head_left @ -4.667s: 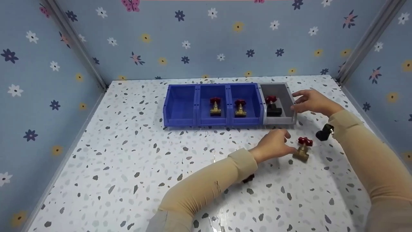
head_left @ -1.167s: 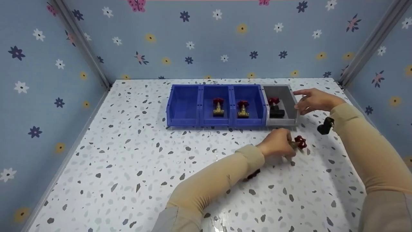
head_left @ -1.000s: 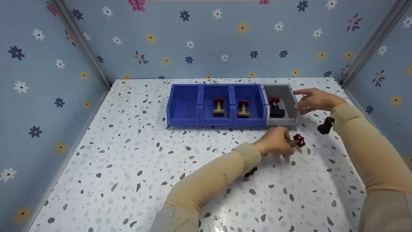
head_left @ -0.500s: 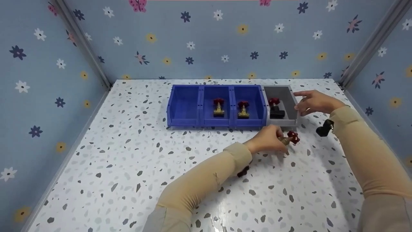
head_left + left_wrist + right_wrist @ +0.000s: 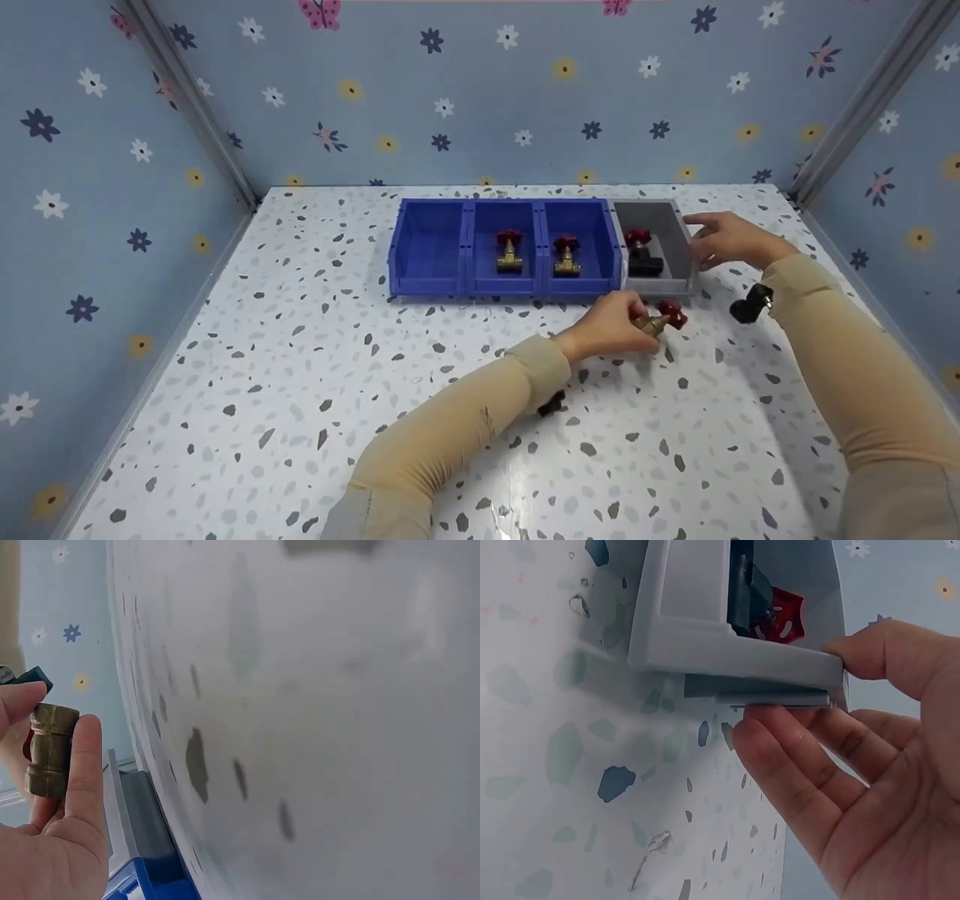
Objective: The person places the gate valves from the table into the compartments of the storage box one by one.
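Observation:
My left hand [image 5: 609,327] holds a brass valve [image 5: 652,325] by its body, just in front of the grey bin [image 5: 660,287]. The valve's red handwheel [image 5: 673,314] points right. In the left wrist view, the brass body [image 5: 51,754] sits between thumb and fingers. My right hand [image 5: 739,240] pinches the grey bin's right wall, thumb on the rim and fingers beneath its outer lip, as the right wrist view shows. Inside that bin lies a valve with a dark body [image 5: 645,262] and a red handwheel [image 5: 782,615].
Three blue bins stand in a row left of the grey one. The middle blue bin [image 5: 502,284] and the right blue bin [image 5: 576,286] each hold a brass valve with a red handwheel; the left blue bin [image 5: 427,286] shows none. Patterned walls enclose the speckled table [image 5: 300,420].
My left hand reached the brass valve on the table, took hold of it, and has carried it left and slightly toward the bins. My right hand stays at the grey bin.

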A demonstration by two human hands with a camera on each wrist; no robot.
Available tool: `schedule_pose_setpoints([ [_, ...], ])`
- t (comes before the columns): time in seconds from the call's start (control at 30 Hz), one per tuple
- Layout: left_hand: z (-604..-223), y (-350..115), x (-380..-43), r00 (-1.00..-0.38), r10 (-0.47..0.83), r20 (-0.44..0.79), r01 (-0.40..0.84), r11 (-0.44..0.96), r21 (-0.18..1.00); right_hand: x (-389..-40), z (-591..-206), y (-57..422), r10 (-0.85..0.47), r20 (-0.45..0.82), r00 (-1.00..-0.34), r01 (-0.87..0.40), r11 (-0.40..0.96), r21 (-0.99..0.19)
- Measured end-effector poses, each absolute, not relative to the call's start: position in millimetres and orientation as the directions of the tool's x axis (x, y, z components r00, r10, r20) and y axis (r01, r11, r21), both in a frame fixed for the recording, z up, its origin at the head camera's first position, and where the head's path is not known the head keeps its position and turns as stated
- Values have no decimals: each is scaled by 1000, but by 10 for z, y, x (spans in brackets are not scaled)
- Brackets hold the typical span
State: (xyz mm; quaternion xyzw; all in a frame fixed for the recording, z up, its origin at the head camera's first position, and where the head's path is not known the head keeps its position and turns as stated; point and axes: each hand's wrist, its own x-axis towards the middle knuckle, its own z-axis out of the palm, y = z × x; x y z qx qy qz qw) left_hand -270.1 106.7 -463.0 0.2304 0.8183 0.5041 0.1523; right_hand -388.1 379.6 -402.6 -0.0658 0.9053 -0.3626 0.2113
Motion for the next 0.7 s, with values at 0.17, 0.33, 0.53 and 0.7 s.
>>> schedule_pose_setpoints([
  [0.17, -4590, 1006, -2714, -857, 516, -6, 207, 354, 912, -3851, -4037, 3776, -265, -311, -913, 21, 729, -684],
  [0.33, -4546, 956, -2749, -863, 506, 7, 189, 310, 932, -3825, -4031, 3762, -265, -302, -916, 18, 724, -690],
  [0.53, -4500, 874, -2782, -868, 496, 3, 162, 278, 947, -3825, -4050, 3755, -248, -285, -926, 17, 727, -687],
  [0.7, -4474, 788, -2798, -875, 485, -16, 112, 234, 966, -3809, -4061, 3725, -225, -282, -933, 23, 742, -670],
])
